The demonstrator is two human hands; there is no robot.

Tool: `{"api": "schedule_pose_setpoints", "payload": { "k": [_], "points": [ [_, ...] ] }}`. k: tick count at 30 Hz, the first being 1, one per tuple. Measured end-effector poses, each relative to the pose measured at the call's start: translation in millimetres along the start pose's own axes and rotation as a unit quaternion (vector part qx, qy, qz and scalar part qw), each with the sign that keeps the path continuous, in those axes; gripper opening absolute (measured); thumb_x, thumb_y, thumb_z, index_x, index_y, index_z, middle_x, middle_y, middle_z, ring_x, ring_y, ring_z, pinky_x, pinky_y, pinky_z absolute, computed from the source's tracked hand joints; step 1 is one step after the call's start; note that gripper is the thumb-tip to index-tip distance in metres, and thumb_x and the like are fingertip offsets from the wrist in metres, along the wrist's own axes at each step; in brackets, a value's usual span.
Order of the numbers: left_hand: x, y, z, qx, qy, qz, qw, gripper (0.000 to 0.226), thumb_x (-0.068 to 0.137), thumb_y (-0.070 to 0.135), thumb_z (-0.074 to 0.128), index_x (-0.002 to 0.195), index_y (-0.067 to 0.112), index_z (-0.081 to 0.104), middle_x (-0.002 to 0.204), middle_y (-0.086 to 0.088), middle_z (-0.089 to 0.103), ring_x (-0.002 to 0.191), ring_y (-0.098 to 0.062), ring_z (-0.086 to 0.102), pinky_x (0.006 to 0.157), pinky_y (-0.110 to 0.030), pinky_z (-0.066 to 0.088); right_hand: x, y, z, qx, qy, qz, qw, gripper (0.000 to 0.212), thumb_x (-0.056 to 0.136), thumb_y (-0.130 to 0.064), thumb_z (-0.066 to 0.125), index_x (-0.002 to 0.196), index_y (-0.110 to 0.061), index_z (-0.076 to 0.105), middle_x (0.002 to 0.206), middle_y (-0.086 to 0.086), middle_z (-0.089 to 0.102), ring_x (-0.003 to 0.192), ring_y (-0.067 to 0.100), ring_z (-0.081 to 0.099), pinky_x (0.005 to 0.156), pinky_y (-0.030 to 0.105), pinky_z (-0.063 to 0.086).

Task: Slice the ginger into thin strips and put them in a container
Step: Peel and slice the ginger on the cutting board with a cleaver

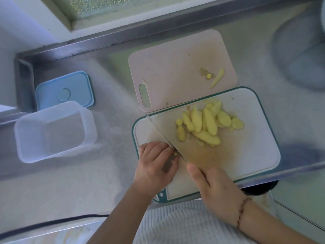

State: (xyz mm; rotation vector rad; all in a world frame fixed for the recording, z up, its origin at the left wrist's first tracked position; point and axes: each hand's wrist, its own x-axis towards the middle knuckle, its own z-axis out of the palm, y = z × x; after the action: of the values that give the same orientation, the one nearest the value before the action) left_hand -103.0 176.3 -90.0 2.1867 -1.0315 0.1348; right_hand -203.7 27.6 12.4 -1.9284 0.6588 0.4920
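Note:
A pile of yellow ginger slices (pixel 207 124) lies on the white, teal-rimmed cutting board (pixel 260 147). My left hand (pixel 156 164) presses a small ginger piece (pixel 175 154) against the board near its left edge, fingers curled over it. My right hand (pixel 212 189) grips the handle of a cleaver (pixel 177 136), whose broad blade stands on edge right against my left fingers. An empty clear plastic container (pixel 52 131) stands on the steel counter to the left, apart from both hands.
A blue lid (pixel 65 90) lies behind the container. A beige cutting board (pixel 175 67) with ginger scraps (pixel 213 76) lies behind the white one. A raised steel rim runs along the back; a dark cable (pixel 52 222) crosses the counter's front left edge.

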Motion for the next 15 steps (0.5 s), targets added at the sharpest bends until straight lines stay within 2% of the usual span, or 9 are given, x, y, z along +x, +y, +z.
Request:
{"api": "schedule_pose_setpoints", "payload": {
  "k": [4, 8, 15],
  "points": [
    [-0.9, -2.2, 0.9, -0.017, 0.006, 0.007, 1.0, 0.013, 0.087, 0.019, 0.075, 0.088, 0.007, 0.079, 0.094, -0.003, 0.074, 0.09, -0.022, 0.068, 0.083, -0.039, 0.051, -10.1, 8.3, 0.3, -0.043, 0.008, -0.005, 0.999, 0.06, 0.083, -0.069, 0.019, 0.054, -0.02, 0.037, 0.048, -0.005, 0.039, 0.05, 0.009, 0.039, 0.056, 0.026, 0.037],
    [0.2, -3.5, -0.7, -0.027, 0.008, 0.014, 1.0, 0.026, 0.098, 0.025, 0.064, 0.087, 0.006, 0.078, 0.093, -0.003, 0.075, 0.091, -0.022, 0.068, 0.084, -0.036, 0.049, -13.7, 7.0, -1.0, -0.03, 0.012, -0.003, 0.999, 0.059, 0.082, -0.07, 0.02, 0.053, -0.021, 0.035, 0.046, -0.005, 0.037, 0.048, 0.009, 0.038, 0.053, 0.022, 0.036],
    [1.0, -2.3, -1.4, -0.036, 0.017, 0.02, 0.999, 0.034, 0.102, 0.027, 0.057, 0.087, 0.006, 0.078, 0.093, -0.003, 0.075, 0.093, -0.02, 0.065, 0.086, -0.033, 0.047, -14.0, 7.0, 2.8, -0.039, 0.016, 0.003, 0.999, 0.063, 0.082, -0.072, 0.017, 0.056, -0.019, 0.041, 0.047, -0.003, 0.042, 0.05, 0.009, 0.044, 0.052, 0.023, 0.037]
  ]
}}
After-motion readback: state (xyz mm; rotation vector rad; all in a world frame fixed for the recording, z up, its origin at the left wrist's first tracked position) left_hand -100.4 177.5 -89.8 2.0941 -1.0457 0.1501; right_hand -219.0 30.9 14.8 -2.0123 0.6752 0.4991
